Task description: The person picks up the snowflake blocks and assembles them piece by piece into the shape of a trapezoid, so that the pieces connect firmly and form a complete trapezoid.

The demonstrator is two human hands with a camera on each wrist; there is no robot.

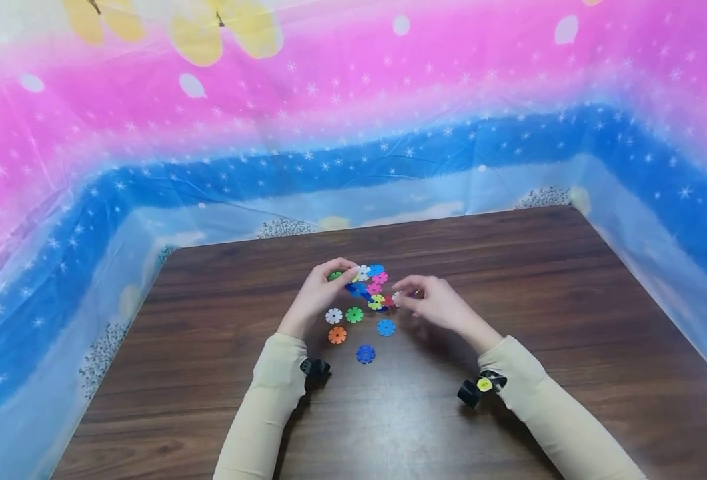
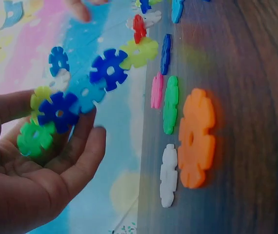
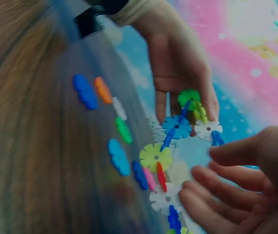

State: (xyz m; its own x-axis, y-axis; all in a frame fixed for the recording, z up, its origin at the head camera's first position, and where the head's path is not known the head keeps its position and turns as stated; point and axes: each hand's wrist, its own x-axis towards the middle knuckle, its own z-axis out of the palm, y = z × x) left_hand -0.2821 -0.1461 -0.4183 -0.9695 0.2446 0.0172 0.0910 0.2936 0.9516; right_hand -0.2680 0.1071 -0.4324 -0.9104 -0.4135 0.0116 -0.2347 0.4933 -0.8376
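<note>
While the left hand (image 1: pixel 319 292) pinches a chain of linked discs (image 2: pixel 101 75) above the worktop (image 1: pixel 197 373), the right hand (image 1: pixel 436 305) spreads loosely bent fingers beside it, contact being hard to judge.

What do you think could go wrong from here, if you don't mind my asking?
The left hand grips the chain of linked discs near one end, so the rest might sag or come apart at a slot. The right hand, close to the chain's other discs, could knock a joint loose. If it drops, the chain may scatter the loose discs on the table.
</note>
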